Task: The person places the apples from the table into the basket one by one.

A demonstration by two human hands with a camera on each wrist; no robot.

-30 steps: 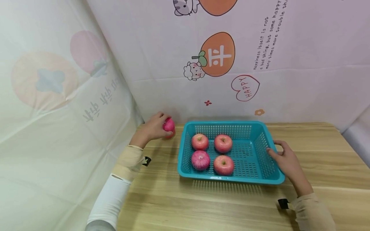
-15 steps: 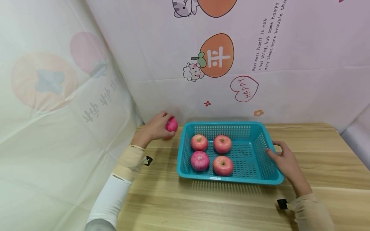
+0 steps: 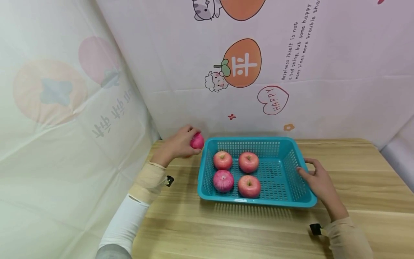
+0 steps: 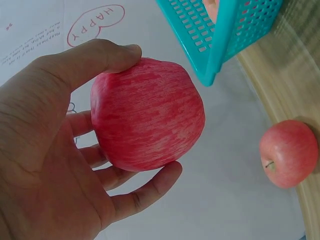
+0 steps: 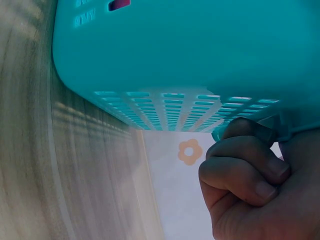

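Observation:
A streaked deep-pink apple [image 4: 147,115] is in my left hand [image 3: 181,142], held between thumb and fingers beside the basket's left wall. Another apple [image 4: 290,153], paler red with its stem showing, rests on the table; in the head view the left hand mostly covers it. The turquoise basket [image 3: 258,201] holds three red apples, such as this one [image 3: 249,186], and a darker magenta, streaked round fruit [image 3: 223,181] whose kind I cannot tell. My right hand [image 3: 320,183] grips the basket's right end, thumb over the rim; the right wrist view shows its fingers [image 5: 240,175] curled underneath.
The wood-grain table [image 3: 233,233] runs up to a white printed cloth [image 3: 181,79] hanging behind the basket. A second cloth [image 3: 64,162] hangs close along the left side. The right part of the basket's floor [image 3: 273,176] shows bare mesh.
My left hand has moved right with the deep-pink apple, closer to the basket's left rim. The right hand and the basket stay nearly still.

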